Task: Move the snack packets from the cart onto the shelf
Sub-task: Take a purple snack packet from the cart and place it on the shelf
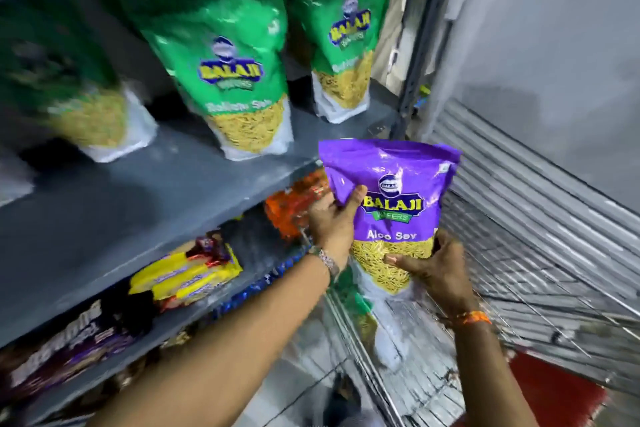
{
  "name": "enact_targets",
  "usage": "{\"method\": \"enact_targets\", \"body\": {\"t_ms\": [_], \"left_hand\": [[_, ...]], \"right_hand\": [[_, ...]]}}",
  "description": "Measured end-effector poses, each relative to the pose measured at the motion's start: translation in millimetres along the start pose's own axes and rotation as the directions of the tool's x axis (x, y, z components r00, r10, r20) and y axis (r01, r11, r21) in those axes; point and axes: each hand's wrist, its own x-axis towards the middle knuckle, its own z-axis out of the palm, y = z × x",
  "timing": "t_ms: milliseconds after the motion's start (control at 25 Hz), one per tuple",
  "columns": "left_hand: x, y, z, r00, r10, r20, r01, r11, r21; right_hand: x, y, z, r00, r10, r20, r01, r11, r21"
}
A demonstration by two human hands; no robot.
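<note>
From my remote view, a grey metal shelf (149, 204) fills the left and centre of the frame, its upper board carrying three green snack packets: one blurred at far left (72, 87), one in the middle (232, 69), and one further back at right (341, 45), all standing upright and apart from one another. To the right, a wire cart (519, 274) stands against a ribbed metal shutter (540, 163); a green packet (356, 298) lies in the cart, partly hidden and blurred. On the lower shelf board I see yellow packs (183, 277) and orange packs (294, 208), with dark purple wrappers (62, 350) nearer the camera. The purple snack packet (391, 191), labelled Aloo Sev, is held upright in the air above the cart, just beside the front edge of the upper shelf board. My left hand (332, 222) grips its left edge, thumb across the front; my right hand (436, 270) closes around its lower part, thumb on the clear window. A beaded bracelet (327, 262) circles the left wrist, an orange thread (472, 318) the right.
</note>
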Motion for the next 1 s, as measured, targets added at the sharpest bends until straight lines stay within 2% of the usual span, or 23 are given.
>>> {"method": "enact_targets", "body": {"t_ms": [120,200,280,480,560,680,840,1000], "left_hand": [[-13,60,-51,0.996,0.072,-0.059,-0.079,0.988,-0.133],[-19,93,-91,0.981,0.153,-0.118,-0.171,0.972,-0.163],[-26,124,-135,0.951,0.241,-0.196,-0.273,0.948,-0.161],[-36,192,-238,0.858,0.344,-0.382,-0.419,0.898,-0.132],[-39,214,-283,0.800,0.378,-0.467,-0.470,0.877,-0.096],[-39,238,-341,0.727,0.398,-0.559,-0.489,0.872,-0.015],[-39,267,-408,0.645,0.435,-0.628,-0.520,0.852,0.057],[-38,280,-450,0.610,0.454,-0.649,-0.536,0.840,0.085]], "right_hand": [[-10,-40,56,0.987,-0.096,0.127,0.100,0.995,-0.022],[-13,-57,100,0.968,-0.140,0.209,0.147,0.989,-0.021],[-16,-69,150,0.934,-0.168,0.315,0.191,0.981,-0.044],[-19,-88,277,0.825,-0.201,0.529,0.260,0.965,-0.039],[-23,-92,332,0.767,-0.209,0.606,0.270,0.963,-0.011],[-31,-94,407,0.708,-0.175,0.684,0.225,0.974,0.016],[-43,-97,496,0.613,-0.160,0.774,0.246,0.969,0.005],[-49,-92,554,0.586,-0.173,0.792,0.252,0.967,0.024]]}}
